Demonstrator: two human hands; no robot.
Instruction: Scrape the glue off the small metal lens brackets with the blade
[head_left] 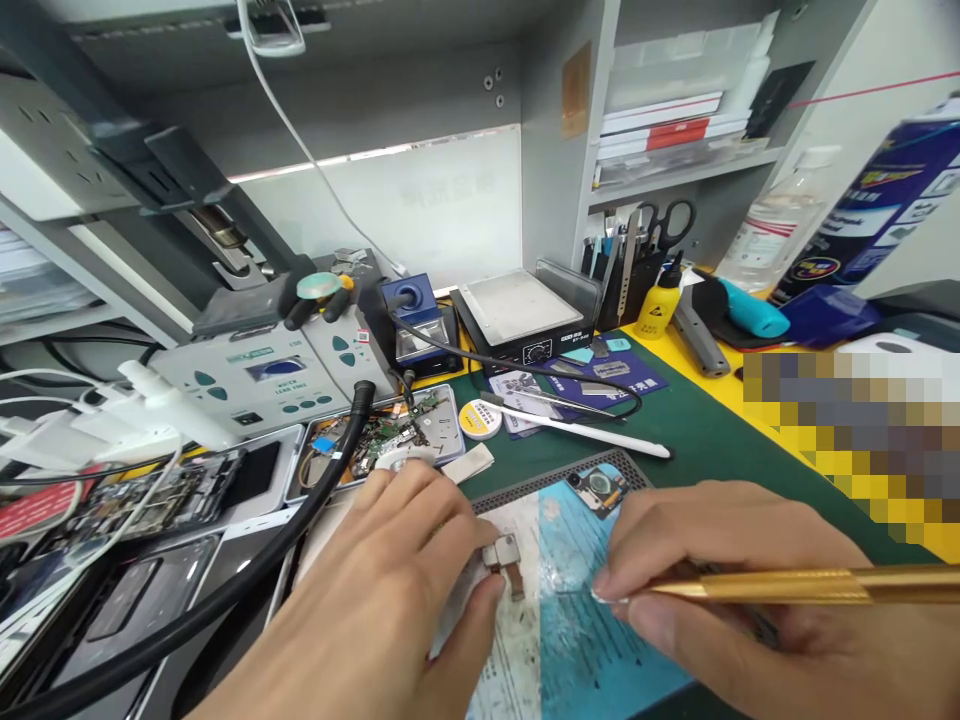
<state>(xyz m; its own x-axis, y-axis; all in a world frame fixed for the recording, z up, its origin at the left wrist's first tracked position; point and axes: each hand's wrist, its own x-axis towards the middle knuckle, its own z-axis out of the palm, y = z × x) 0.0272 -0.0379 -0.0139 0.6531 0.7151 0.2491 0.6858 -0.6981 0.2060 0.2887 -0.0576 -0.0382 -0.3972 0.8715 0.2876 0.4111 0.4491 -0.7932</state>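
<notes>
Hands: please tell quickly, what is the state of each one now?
Left hand: fingers closed on a small metal part, pinched at the fingertips.
Right hand: fingers closed around a gold tool.

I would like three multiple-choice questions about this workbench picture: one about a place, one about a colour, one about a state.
1. Where does the small yellow bottle stand?
A. beside the black holder with scissors
B. on the top shelf
C. in the left hand

2. What colour is the thin tool in the right hand?
A. red
B. gold
C. white

3. What is the left hand doing?
A. lying flat and empty on the mat
B. pinching a small metal part
C. holding the black hose

Answers:
1 A: the bottle stands just right of the black holder, at the back of the bench.
2 B: the shaft is golden along its whole length.
3 B: thumb and fingers close on the small metal part over the blue mat.
</notes>
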